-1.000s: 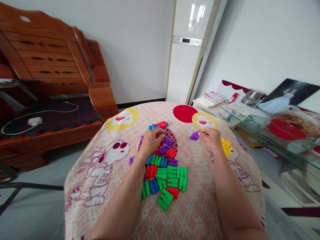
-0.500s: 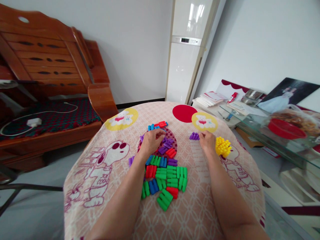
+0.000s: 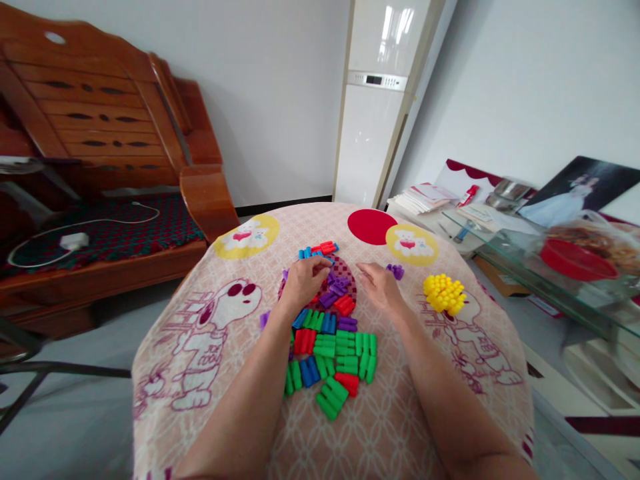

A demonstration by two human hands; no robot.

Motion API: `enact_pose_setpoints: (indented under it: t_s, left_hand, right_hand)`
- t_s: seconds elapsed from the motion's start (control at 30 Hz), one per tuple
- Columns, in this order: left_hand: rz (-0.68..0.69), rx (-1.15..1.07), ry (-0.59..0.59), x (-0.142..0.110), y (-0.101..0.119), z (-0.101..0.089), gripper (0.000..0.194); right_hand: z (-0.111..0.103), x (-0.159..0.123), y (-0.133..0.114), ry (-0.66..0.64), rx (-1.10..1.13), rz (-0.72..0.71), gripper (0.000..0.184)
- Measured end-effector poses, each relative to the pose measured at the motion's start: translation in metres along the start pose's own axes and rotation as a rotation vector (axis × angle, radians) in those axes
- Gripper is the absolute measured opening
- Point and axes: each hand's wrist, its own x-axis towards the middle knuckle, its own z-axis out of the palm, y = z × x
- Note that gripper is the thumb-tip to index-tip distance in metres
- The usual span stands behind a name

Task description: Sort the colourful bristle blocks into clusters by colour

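Our left hand (image 3: pixel 303 283) curls its fingers inward; whether they grip anything, we cannot tell. Our right hand (image 3: pixel 381 288) holds its fingers slightly apart. From it, purple pieces (image 3: pixel 397 271) lie at two o'clock, yellow pieces (image 3: pixel 445 293) at three, green pieces (image 3: pixel 345 347) at seven.

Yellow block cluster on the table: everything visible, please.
The yellow block cluster is a tight bunch of small, bright, rounded pegs, plastic by their look. How they join is too small to make out. It sits on the patterned tablecloth, right of the right hand, overlapping a printed cartoon dog. No hand touches it.
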Motion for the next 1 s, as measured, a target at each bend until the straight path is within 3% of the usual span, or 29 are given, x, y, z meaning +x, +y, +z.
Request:
enact_pose_setpoints:
  t_s: [0.13, 0.23, 0.43, 0.63, 0.83, 1.0]
  left_hand:
    - [-0.001, -0.002, -0.002, 0.0, 0.0, 0.0, 0.022]
    - [0.004, 0.004, 0.002, 0.0, 0.0, 0.001, 0.022]
    - [-0.004, -0.009, -0.002, 0.0, -0.001, 0.002, 0.022]
    - [-0.014, 0.021, -0.021, 0.0, -0.001, 0.002, 0.022]
    - [-0.008, 0.014, -0.032, 0.0, -0.001, 0.003, 0.021]
    - [-0.032, 0.027, -0.048, 0.001, -0.003, 0.003, 0.023]
  right_hand:
    - [0.021, -0.005, -0.014, -0.219, 0.024, -0.086, 0.045]
    - [0.019, -0.006, -0.015, -0.27, -0.019, -0.034, 0.037]
    - [0.009, -0.002, -0.013, -0.281, -0.037, 0.079, 0.011]
    - [0.006, -0.003, -0.013, -0.224, 0.066, 0.129, 0.017]
    - [0.006, -0.003, -0.017, -0.263, -0.052, 0.091, 0.006]
    - [0.007, -0.003, -0.009, -0.139, 0.067, 0.097, 0.009]
